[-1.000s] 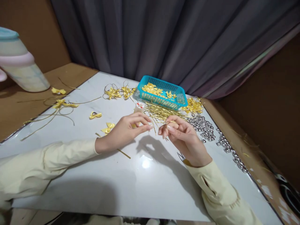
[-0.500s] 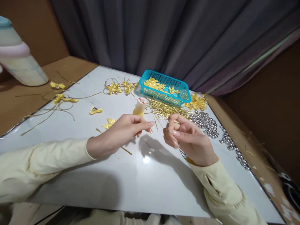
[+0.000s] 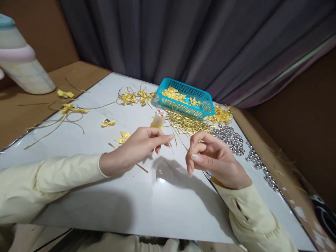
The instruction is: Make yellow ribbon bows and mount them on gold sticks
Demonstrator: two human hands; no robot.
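My left hand (image 3: 147, 141) pinches a thin, pale needle (image 3: 171, 148) between thumb and forefinger, its point angled down and right. To its right hovers my right hand (image 3: 211, 154), fingers curled in toward the thumb; anything as fine as thread in them is too small to make out. Behind the left hand stands a spool of yellow thread (image 3: 158, 119). A yellow ribbon bow (image 3: 123, 137) lies beside the left wrist, and gold ties (image 3: 141, 168) stick out under that hand. Partly hidden beneath the right wrist is a metal tool (image 3: 207, 174).
A blue basket (image 3: 186, 106) holds yellow bows. Before it lie gold twist ties (image 3: 186, 122), with silver beads (image 3: 231, 138) scattered to the right. More bows (image 3: 70, 109) with cords and a bead-centred bow (image 3: 107, 122) are on the left. A tumbler (image 3: 25, 66) stands far left.
My right hand has shifted slightly right and toward me, its lower fingers loosening downward. The left hand keeps its pinch on the needle, which now shows more of its length.
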